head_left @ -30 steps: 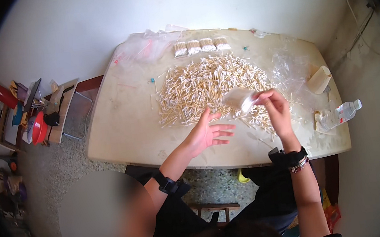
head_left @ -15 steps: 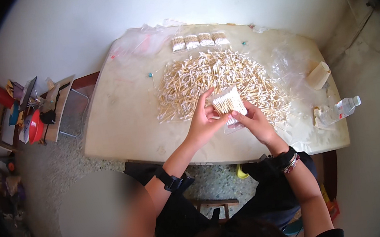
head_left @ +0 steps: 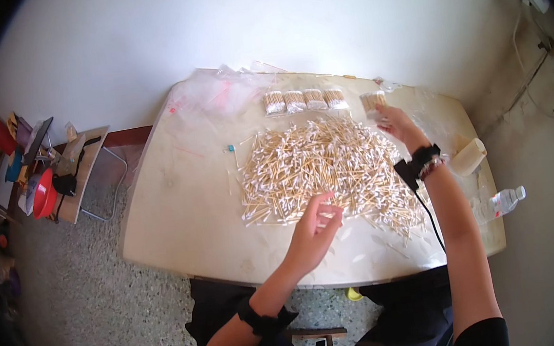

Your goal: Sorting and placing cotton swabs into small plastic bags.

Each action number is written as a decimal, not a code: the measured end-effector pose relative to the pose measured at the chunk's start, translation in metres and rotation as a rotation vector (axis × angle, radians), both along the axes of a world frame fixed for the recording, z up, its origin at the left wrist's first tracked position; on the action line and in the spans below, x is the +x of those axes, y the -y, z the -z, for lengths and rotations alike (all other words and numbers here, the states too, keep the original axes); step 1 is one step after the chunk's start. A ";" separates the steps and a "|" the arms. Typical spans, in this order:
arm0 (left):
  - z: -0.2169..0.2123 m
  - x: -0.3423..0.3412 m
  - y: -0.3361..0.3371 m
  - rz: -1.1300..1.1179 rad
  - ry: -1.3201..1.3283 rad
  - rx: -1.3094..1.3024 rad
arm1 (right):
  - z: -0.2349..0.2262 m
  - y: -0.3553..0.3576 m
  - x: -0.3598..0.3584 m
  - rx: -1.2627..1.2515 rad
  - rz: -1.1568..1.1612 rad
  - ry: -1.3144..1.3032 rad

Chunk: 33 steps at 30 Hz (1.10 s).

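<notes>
packet: the filled packet of cotton swabs (head_left: 373,102) has gone from both hands, at the near side of the heap, to the right hand alone at the table's far right; whether it rests on the surface or hangs just above, cannot tell.
right hand (head_left: 395,122): reaching past the heap, fingers and thumb closed on the packet's near end.
left hand (head_left: 314,232): has let the packet go; fingers loosely bent, thumb apart, no packet in them. whether it touches the swabs beneath, cannot tell.
what this means: one bundle is bagged and away from the heap, level with the packed ones, and the left hand is free over the loose swabs.
row of four packets (head_left: 304,101): side by side beyond the heap, same count as in the earlier frame; the held packet is to their right, a gap between.
heap of loose swabs (head_left: 317,161): spread mid-table, no clear difference in its bulk.
view: tilted since the earlier frame, so the table (head_left: 188,234) sits lower in it.
water bottle (head_left: 504,203): lying at the right edge, beside the right forearm.
</notes>
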<state>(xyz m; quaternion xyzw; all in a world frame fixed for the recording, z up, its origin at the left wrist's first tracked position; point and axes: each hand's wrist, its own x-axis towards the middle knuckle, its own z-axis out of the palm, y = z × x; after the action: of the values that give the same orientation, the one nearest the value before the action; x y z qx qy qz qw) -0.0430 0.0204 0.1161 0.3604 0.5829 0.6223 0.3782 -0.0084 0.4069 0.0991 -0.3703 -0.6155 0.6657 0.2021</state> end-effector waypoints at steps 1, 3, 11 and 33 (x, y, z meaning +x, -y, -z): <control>-0.003 -0.002 0.004 0.028 0.023 -0.033 | 0.001 -0.015 -0.017 -0.020 0.014 -0.001; -0.011 -0.003 0.003 0.030 0.068 -0.028 | 0.005 -0.047 -0.031 -0.025 0.042 0.009; -0.057 -0.014 0.034 0.101 0.021 -0.135 | 0.082 -0.113 -0.128 0.383 0.059 0.220; -0.026 0.029 0.017 0.181 -0.405 -0.084 | 0.054 -0.079 -0.135 0.371 -0.119 0.872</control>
<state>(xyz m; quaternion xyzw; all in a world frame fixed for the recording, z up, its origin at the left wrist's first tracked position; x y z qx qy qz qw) -0.0143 0.0029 0.1422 0.5127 0.6375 0.4762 0.3224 -0.1432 0.4861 0.0449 -0.5370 -0.7715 0.3375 -0.0510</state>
